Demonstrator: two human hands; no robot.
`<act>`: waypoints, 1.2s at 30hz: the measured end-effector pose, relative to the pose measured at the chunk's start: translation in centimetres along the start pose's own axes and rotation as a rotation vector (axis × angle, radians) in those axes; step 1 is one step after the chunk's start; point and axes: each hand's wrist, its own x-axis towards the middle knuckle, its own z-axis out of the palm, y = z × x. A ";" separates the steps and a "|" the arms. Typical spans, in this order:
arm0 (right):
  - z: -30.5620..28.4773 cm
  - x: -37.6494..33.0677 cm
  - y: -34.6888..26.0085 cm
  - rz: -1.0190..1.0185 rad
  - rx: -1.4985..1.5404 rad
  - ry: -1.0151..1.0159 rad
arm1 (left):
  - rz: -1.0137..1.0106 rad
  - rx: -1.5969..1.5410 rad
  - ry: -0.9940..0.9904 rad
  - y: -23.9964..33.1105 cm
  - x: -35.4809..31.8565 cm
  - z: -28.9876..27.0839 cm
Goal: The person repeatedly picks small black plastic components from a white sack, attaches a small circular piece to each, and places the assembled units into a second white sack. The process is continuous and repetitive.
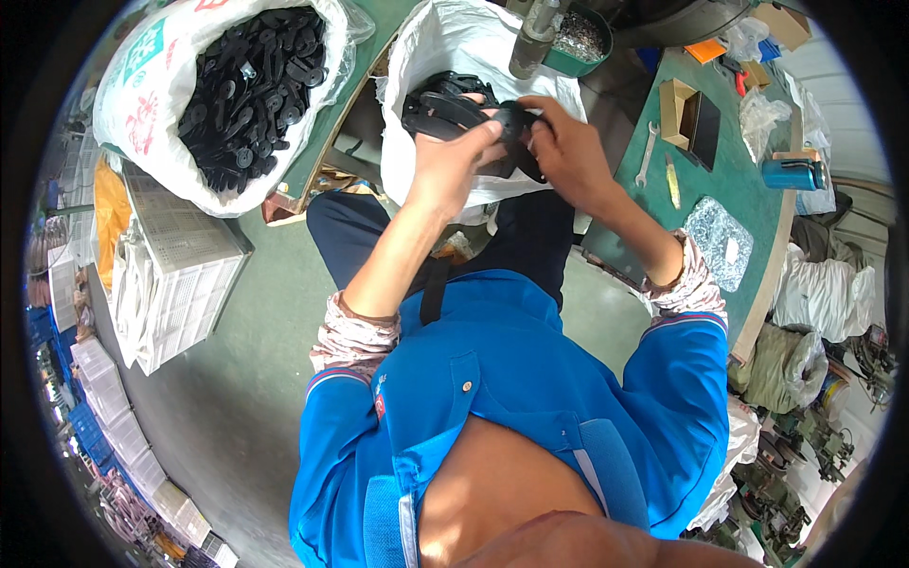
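Several black flat parts with rounded ends (445, 112) are gathered in my left hand (453, 161), whose thumb lies across them. Opposite it, my right hand (568, 151) has its fingers closed on the edge of a black part with a round end (511, 121). Both hands are close together over the mouth of a white woven sack (402, 57) in front of my knees. The fingertips of my left hand are partly hidden behind the parts.
Another white sack (133, 90), full of similar black parts (251, 95), stands at the left. A metal post (535, 43) and a green container of small bits (579, 66) rise beyond my hands. On the green bench lie a wrench (648, 154) and a cutter knife (672, 182).
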 end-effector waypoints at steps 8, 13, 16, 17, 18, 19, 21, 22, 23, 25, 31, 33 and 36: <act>-3.0 0.6 -0.5 0.104 0.497 -0.204 | -0.029 0.103 -0.048 1.5 0.2 0.0; -3.0 0.8 0.6 0.087 0.506 -0.182 | -0.072 0.041 -0.135 1.6 0.3 0.3; -4.5 2.4 0.5 0.069 0.567 -0.129 | -0.082 -0.078 -0.188 1.6 0.4 0.2; -5.7 3.7 0.2 0.166 0.651 -0.091 | -0.079 -0.125 -0.204 1.7 0.4 0.1; -6.8 4.3 -0.6 0.075 0.592 0.011 | -0.106 -0.174 -0.196 1.7 0.5 0.0; -8.0 5.3 -0.4 0.054 0.570 0.020 | -0.134 -0.223 -0.190 1.7 0.6 0.0; -9.6 8.1 -2.0 0.077 0.622 0.106 | -0.104 -0.196 -0.179 1.9 0.4 0.1; -9.9 9.7 -4.1 0.123 0.695 0.184 | -0.083 -0.171 -0.162 2.1 0.4 0.1; -9.9 10.4 -4.6 0.170 0.732 0.202 | -0.068 -0.148 -0.152 2.1 0.3 0.1; -10.3 12.0 -3.9 0.199 0.704 0.070 | -0.043 -0.110 -0.135 2.3 0.2 0.2; -8.5 12.3 -3.2 0.272 0.618 0.075 | -0.060 -0.156 -0.144 2.5 0.4 -0.1; -7.7 10.1 -2.0 0.208 0.647 0.026 | -0.055 -0.141 -0.137 2.6 0.5 -0.2; -4.6 5.9 0.3 0.184 0.760 -0.091 | -0.064 -0.079 -0.109 2.4 0.3 0.1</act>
